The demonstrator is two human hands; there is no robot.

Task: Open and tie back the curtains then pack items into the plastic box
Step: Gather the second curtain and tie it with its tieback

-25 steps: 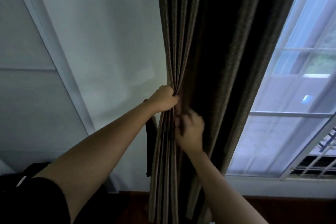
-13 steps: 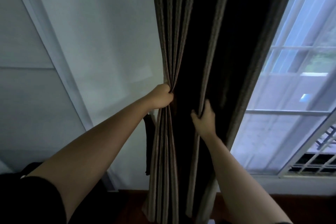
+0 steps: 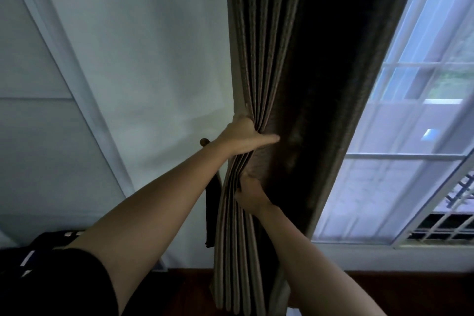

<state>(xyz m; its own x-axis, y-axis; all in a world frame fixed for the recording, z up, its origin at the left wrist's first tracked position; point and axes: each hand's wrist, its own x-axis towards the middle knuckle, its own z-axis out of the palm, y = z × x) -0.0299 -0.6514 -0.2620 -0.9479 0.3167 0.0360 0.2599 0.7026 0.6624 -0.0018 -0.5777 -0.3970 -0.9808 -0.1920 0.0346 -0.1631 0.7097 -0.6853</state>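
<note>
Curtain: brown pleated fabric curtain point(image 3: 269, 59), centre frame, bunched.
Upper grip: your left hand point(image 3: 243, 138) clamps the gathered pleats.
Lower grip: your right hand point(image 3: 252, 195) curls into folds just below.
Handling: probably soft, heavy and slippery, so hold the gathered waist.

Left arm bare, reaching from lower left to frame centre; left hand point(image 3: 243, 136) grips the bunched curtain point(image 3: 259, 59), thumb straight, pointing right. Right hand point(image 3: 250, 194) just below it, fingers curled into the same folds; right forearm enters from bottom edge
</note>
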